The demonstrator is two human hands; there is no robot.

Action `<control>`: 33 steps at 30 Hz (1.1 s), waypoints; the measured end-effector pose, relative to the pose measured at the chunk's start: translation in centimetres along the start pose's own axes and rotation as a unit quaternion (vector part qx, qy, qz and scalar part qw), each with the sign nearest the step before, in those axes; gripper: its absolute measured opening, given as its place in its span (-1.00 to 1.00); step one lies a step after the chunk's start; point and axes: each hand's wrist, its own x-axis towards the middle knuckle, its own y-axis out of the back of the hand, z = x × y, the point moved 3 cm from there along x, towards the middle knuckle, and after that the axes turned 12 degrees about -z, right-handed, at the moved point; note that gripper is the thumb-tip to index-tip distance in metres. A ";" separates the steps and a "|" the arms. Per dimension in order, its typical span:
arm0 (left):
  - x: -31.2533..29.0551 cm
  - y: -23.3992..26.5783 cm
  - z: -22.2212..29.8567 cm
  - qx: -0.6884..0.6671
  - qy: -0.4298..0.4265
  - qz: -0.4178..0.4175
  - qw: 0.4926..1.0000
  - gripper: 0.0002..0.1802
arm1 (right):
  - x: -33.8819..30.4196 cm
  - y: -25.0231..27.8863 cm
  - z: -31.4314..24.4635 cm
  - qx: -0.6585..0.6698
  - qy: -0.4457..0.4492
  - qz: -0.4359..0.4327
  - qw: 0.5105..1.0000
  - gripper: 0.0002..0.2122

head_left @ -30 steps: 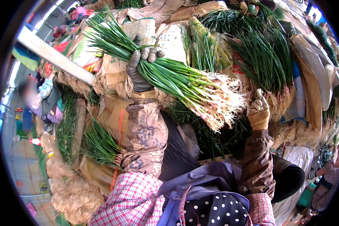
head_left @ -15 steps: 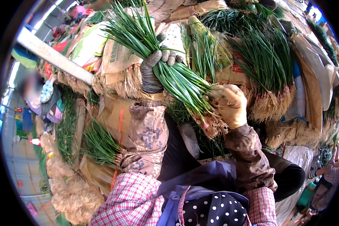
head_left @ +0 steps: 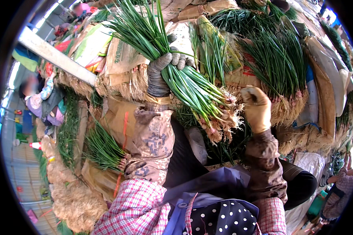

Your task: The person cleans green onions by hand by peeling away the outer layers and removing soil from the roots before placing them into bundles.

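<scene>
My left hand [head_left: 164, 70], in a grey glove, is closed around a thick bunch of scallions [head_left: 192, 92]. The green leaves fan out toward the far left, and the pale bulbs with stringy roots point to the near right. Just right of those roots is my right hand [head_left: 258, 109] in a yellowish glove, a small gap apart from them. Its fingers are curled into a pinch; whether anything is in them is hidden.
More scallions [head_left: 282, 66] lie on sacking at the right, roots toward me. A smaller bunch [head_left: 104, 147] rests by an orange strap [head_left: 124, 131] at my left. A white beam [head_left: 59, 56] crosses the upper left. People [head_left: 339, 188] sit at both sides.
My right hand has drawn away from the roots toward the right. The bulbs and roots it covered now show. My left hand keeps its hold with hardly any movement.
</scene>
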 end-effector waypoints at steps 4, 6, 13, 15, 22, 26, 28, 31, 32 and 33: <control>-0.3 -0.4 0.2 -0.002 0.008 0.001 1.000 -0.49 | 0.0 1.5 -1.3 -0.316 -0.091 -0.098 0.939 -0.49; 0.5 -0.6 -1.0 -0.017 0.023 0.005 1.000 -0.49 | 0.6 -0.5 -3.2 -0.051 -0.001 -0.170 0.984 -0.17; 0.0 2.1 -4.8 -0.003 0.172 0.141 0.975 -0.60 | -0.4 -8.4 -2.2 0.181 -0.095 -0.275 0.939 0.10; -0.5 1.3 -6.0 0.063 0.200 0.224 0.952 -0.77 | -2.1 -10.0 -0.1 0.287 -0.152 -0.228 0.918 -0.01; -2.6 3.4 -8.0 0.077 0.274 0.288 0.914 -0.62 | -3.1 -8.9 1.8 0.366 -0.266 -0.128 0.882 -0.35; -0.4 0.9 -9.2 0.129 0.218 0.197 0.947 -0.32 | -0.6 -3.9 1.6 0.319 -0.242 -0.084 0.912 -0.55; -1.6 0.7 -10.2 0.181 0.225 0.149 0.946 -0.31 | 1.5 -2.1 0.0 0.315 -0.192 -0.068 0.927 -0.59; -2.6 -3.8 -12.7 0.202 0.345 0.062 0.915 -0.26 | 3.4 0.7 1.0 0.187 -0.180 -0.013 0.966 -0.61; -2.3 -6.8 -12.4 0.217 0.363 0.050 0.905 -0.26 | 3.8 0.9 1.1 0.130 -0.170 -0.007 0.977 -0.59; -4.7 -6.1 -13.7 0.166 0.383 0.077 0.906 -0.35 | 3.4 -0.4 -0.2 0.027 -0.170 0.022 0.985 -0.52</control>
